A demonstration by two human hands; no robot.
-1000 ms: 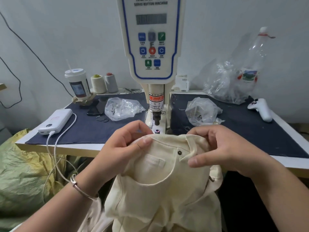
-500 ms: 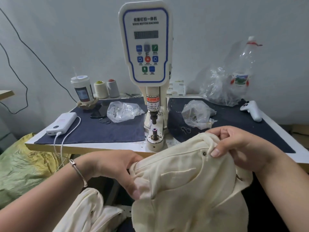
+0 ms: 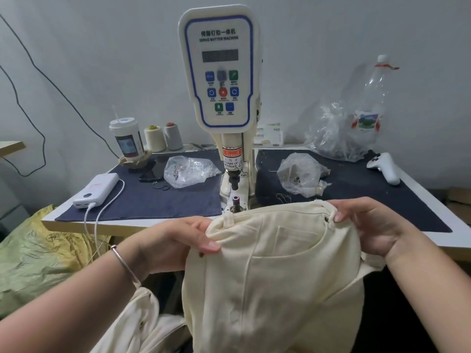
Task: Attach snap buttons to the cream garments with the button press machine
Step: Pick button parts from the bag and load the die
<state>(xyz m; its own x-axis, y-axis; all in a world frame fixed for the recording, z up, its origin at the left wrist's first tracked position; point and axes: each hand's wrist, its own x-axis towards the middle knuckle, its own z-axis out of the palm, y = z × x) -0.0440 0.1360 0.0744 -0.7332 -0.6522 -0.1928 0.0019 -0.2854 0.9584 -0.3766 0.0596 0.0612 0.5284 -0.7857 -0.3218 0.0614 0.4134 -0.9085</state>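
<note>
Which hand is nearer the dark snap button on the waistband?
Right. The right hand pinches the waistband beside the snap button; the left hand grips the cream garment at its far left edge.

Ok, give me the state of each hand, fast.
Left hand: grips the cream garment at its waistband.
Right hand: pinches the same waistband near the button.

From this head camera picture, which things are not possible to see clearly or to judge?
- Lower die of the button press machine: head view, its base is hidden behind the cream garment.
- Display: digits blurred, unreadable.
- Contents of the plastic bags: too small.
- Left hand fingers: tucked behind the cloth.
- Garment hem: cut off by the bottom edge.
</note>
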